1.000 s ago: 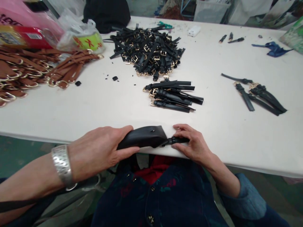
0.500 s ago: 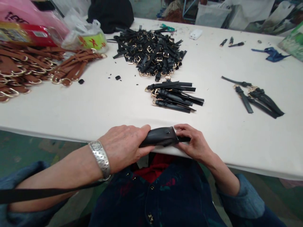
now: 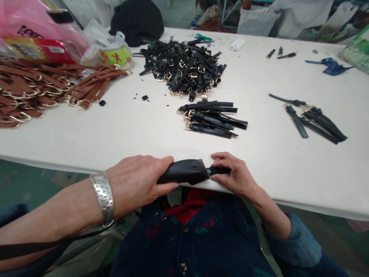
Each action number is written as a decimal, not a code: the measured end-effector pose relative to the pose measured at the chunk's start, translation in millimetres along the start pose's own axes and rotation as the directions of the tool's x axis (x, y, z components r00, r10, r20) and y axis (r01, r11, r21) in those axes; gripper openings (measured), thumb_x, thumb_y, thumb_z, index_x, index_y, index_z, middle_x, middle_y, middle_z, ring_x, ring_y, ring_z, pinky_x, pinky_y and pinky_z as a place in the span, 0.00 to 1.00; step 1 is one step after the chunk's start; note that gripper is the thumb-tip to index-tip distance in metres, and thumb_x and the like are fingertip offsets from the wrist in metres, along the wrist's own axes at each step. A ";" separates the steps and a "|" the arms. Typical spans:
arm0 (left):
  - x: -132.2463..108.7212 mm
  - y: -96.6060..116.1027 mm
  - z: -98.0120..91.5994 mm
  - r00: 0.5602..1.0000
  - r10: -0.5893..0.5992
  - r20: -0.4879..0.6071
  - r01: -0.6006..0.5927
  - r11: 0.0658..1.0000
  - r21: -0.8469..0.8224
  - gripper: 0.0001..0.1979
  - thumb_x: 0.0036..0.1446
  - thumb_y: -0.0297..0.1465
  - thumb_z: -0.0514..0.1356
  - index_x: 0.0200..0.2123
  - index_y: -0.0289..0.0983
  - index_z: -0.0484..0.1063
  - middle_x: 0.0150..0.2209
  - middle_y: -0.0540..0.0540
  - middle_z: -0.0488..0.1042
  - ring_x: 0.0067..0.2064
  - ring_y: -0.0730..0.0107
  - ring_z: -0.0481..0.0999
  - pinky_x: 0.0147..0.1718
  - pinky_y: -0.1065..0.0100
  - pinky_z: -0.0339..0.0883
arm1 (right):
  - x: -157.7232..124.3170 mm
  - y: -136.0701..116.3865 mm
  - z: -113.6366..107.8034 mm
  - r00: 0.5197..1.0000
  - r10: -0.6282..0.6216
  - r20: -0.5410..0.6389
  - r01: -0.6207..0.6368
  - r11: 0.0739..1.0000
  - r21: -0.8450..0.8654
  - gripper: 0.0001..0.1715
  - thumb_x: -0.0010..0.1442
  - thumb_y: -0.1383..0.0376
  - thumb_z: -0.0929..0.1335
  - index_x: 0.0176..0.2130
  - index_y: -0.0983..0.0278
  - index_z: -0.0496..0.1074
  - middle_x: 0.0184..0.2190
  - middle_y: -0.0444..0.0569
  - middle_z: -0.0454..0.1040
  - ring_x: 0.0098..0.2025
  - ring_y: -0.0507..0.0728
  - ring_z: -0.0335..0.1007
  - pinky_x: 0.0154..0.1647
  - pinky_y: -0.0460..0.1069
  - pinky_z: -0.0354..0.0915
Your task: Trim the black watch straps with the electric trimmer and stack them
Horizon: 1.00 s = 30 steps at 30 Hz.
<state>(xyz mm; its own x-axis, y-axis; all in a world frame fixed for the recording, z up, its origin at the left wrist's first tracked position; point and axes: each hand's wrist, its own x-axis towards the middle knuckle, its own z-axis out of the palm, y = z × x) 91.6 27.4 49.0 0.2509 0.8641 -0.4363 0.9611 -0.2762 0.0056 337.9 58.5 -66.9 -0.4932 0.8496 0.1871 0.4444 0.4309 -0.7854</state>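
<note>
My left hand (image 3: 141, 177) is closed round a wide, smooth black leather-like piece (image 3: 186, 172), with a small slit or stud near its squared end. My right hand (image 3: 238, 173) pinches a narrow black strap (image 3: 220, 170), whose near end meets or lies right beside that squared end; the exact join cannot be made out. Both hands are at the table's front edge. Just beyond them lies a small bundle of black buckle straps (image 3: 213, 119) with gold buckles. A long black band (image 3: 43, 246) crosses below my left forearm.
A large heap of black buckle straps (image 3: 184, 65) covers the table's (image 3: 115, 142) back middle. Brown straps (image 3: 37, 88) with gold rings lie at left near plastic bags (image 3: 112, 54). Several loose black straps (image 3: 314, 119) and a blue cloth strip (image 3: 331, 66) are at right.
My left hand has drawn the wide black piece to the left and slightly down. More of the narrow strap shows beside my right hand, which has barely moved.
</note>
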 end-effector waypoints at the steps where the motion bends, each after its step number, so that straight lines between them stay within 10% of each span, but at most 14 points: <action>1: 2.3 3.7 -1.8 1.000 0.012 0.008 -0.012 1.000 0.000 0.17 0.54 0.47 0.51 0.37 0.42 0.68 0.26 0.45 0.75 0.27 0.62 0.73 0.24 0.66 0.56 | 0.1 0.0 -0.7 1.000 -0.001 0.002 0.001 1.000 -0.003 0.11 0.48 0.69 0.71 0.35 0.61 0.75 0.47 0.51 0.72 0.48 0.58 0.70 0.48 0.53 0.68; 7: 13.5 13.0 -3.4 1.000 0.023 0.019 -0.021 0.997 -0.080 0.19 0.54 0.48 0.50 0.38 0.41 0.69 0.28 0.44 0.75 0.28 0.60 0.74 0.24 0.66 0.56 | 0.3 1.0 -6.8 0.997 -0.012 0.072 0.011 1.000 0.014 0.12 0.50 0.71 0.70 0.38 0.61 0.75 0.48 0.50 0.71 0.48 0.57 0.70 0.49 0.52 0.66; 17: -1.7 -39.2 20.0 0.994 -0.099 0.048 0.106 0.974 -0.198 0.26 0.51 0.54 0.49 0.40 0.41 0.70 0.28 0.45 0.75 0.27 0.64 0.72 0.26 0.66 0.57 | -0.2 2.2 -5.3 0.997 0.029 0.078 -0.031 0.999 0.020 0.15 0.49 0.71 0.70 0.38 0.60 0.75 0.49 0.49 0.71 0.50 0.58 0.68 0.51 0.53 0.65; 30: 25.3 3.0 1.9 1.000 -0.002 0.002 0.003 0.989 -0.149 0.22 0.51 0.51 0.51 0.39 0.42 0.70 0.26 0.46 0.74 0.27 0.64 0.71 0.25 0.66 0.55 | 0.3 -0.6 -5.5 0.997 0.003 0.077 -0.004 1.000 0.014 0.15 0.49 0.72 0.70 0.38 0.60 0.75 0.47 0.47 0.72 0.49 0.57 0.68 0.51 0.52 0.64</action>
<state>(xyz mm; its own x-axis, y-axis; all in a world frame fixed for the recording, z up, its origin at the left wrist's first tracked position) 100.6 47.7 36.3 0.2485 0.8640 -0.4378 0.9682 -0.2084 0.1382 341.7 60.2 -63.1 -0.5479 0.8249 0.1390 0.4358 0.4232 -0.7943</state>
